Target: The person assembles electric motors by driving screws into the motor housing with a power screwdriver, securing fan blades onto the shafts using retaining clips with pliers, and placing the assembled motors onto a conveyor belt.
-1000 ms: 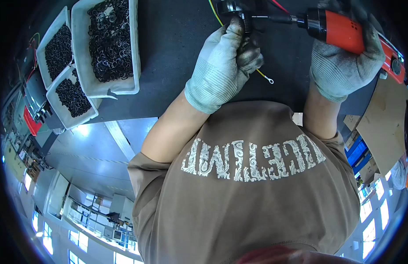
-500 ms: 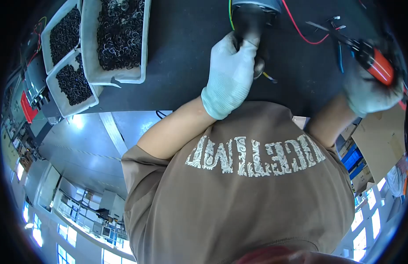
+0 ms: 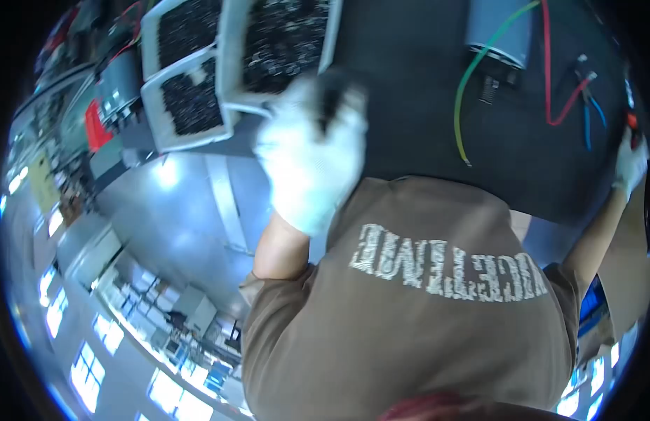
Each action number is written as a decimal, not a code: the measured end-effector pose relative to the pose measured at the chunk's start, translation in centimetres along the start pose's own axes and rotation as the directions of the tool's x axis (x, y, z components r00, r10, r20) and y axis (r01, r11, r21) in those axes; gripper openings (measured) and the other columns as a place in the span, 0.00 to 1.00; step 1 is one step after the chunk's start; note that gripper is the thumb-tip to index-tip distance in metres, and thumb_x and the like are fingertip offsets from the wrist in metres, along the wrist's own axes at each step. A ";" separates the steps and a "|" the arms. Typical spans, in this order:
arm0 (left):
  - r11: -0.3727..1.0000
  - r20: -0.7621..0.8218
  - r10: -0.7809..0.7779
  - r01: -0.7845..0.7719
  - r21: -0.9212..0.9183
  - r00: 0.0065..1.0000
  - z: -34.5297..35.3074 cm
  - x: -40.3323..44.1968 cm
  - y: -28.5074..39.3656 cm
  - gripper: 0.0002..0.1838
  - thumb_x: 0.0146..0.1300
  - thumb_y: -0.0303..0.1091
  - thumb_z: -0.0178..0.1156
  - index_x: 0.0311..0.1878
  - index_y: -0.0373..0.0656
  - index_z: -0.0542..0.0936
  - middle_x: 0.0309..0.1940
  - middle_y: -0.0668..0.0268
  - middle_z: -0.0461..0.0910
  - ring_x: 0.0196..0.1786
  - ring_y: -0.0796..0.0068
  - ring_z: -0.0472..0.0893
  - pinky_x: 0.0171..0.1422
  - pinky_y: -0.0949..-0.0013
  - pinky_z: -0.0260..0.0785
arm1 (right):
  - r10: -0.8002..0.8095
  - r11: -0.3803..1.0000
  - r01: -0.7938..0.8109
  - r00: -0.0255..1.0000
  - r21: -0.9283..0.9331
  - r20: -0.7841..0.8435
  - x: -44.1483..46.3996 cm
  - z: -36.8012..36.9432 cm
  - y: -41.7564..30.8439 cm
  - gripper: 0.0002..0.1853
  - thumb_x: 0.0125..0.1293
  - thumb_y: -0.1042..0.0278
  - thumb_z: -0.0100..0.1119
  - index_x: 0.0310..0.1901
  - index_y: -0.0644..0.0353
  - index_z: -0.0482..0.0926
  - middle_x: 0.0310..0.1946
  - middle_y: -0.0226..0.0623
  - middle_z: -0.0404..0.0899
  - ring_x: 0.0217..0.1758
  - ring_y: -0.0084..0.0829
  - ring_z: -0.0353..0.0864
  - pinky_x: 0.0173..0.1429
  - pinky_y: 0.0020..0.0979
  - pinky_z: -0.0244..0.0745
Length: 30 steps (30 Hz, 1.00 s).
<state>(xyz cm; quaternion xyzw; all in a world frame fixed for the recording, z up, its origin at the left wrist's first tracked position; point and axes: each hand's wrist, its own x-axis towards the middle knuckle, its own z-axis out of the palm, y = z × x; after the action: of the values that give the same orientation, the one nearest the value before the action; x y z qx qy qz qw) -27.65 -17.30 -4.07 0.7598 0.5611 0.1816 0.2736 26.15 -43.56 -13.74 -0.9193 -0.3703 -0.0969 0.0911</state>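
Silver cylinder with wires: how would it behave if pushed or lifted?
The silver cylinder looks metal-cased, so probably stiff and fairly heavy for its size. Its smooth, curved side suggests it could roll. The green-yellow wire and red wire bend loosely, so they would likely flop.

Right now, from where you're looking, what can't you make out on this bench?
All in the head view:
Left hand: motion blur hides its fingers and whether they hold anything.
Right hand: too small to read its grip.
Red tool: mostly lost at the dark lens rim.
Silver cylinder: upper end cut off by the top edge.
Small black parts: blurred, too small to count.
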 end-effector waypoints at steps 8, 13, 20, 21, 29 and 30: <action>0.816 -0.041 0.509 -0.467 0.342 0.860 -1.9 10.8 -7.7 0.12 0.61 0.34 0.62 0.46 0.41 0.83 0.40 0.55 0.84 0.43 0.54 0.82 0.51 0.62 0.74 | -0.328 0.935 0.331 0.944 0.124 -0.044 -6.9 0.3 -15.2 0.23 0.73 0.64 0.54 0.67 0.62 0.68 0.64 0.51 0.70 0.68 0.49 0.68 0.71 0.42 0.62; 0.696 0.164 0.517 -0.524 0.490 0.840 0.8 14.6 -8.4 0.13 0.61 0.35 0.60 0.47 0.41 0.83 0.45 0.53 0.82 0.50 0.49 0.80 0.56 0.56 0.72 | -0.309 0.943 0.318 0.946 0.098 -0.099 -7.3 0.7 -15.5 0.23 0.73 0.63 0.53 0.67 0.61 0.69 0.63 0.50 0.70 0.68 0.48 0.68 0.70 0.41 0.63; 0.702 0.021 0.568 -0.498 0.510 0.823 0.9 14.0 -8.3 0.10 0.65 0.36 0.56 0.43 0.46 0.83 0.41 0.57 0.83 0.45 0.52 0.81 0.52 0.56 0.73 | -0.274 0.947 0.289 0.955 0.143 -0.117 -7.5 0.2 -15.2 0.23 0.72 0.61 0.55 0.66 0.57 0.71 0.62 0.48 0.72 0.67 0.47 0.69 0.70 0.42 0.63; 0.720 0.058 0.536 -0.491 0.491 0.842 0.2 13.5 -7.5 0.10 0.64 0.34 0.57 0.44 0.45 0.84 0.40 0.56 0.83 0.44 0.53 0.82 0.51 0.59 0.74 | -0.273 0.948 0.287 0.955 0.138 -0.115 -7.5 0.2 -15.2 0.23 0.72 0.61 0.55 0.66 0.57 0.71 0.62 0.48 0.72 0.67 0.47 0.69 0.70 0.42 0.63; 0.852 0.002 0.440 -0.418 0.315 0.898 -0.6 13.0 -6.8 0.09 0.62 0.32 0.60 0.42 0.40 0.84 0.37 0.54 0.85 0.42 0.54 0.84 0.50 0.61 0.74 | -0.246 0.958 0.257 0.964 0.124 -0.097 -7.3 0.2 -15.1 0.24 0.70 0.63 0.57 0.66 0.56 0.71 0.61 0.48 0.73 0.66 0.48 0.69 0.70 0.43 0.62; 0.861 -0.009 0.433 -0.410 0.301 0.901 -0.7 12.8 -6.5 0.09 0.62 0.33 0.61 0.41 0.41 0.84 0.37 0.53 0.85 0.42 0.52 0.84 0.50 0.60 0.74 | -0.248 0.958 0.259 0.964 0.122 -0.098 -7.4 0.1 -15.0 0.24 0.70 0.63 0.57 0.66 0.56 0.71 0.61 0.48 0.72 0.66 0.48 0.69 0.70 0.43 0.62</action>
<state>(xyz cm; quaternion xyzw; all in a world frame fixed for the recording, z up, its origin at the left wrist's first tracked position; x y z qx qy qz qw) -29.02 -3.51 -7.91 0.8884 0.4119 0.1811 0.0905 10.42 -37.77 -14.24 -0.8513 -0.4867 -0.1202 0.1546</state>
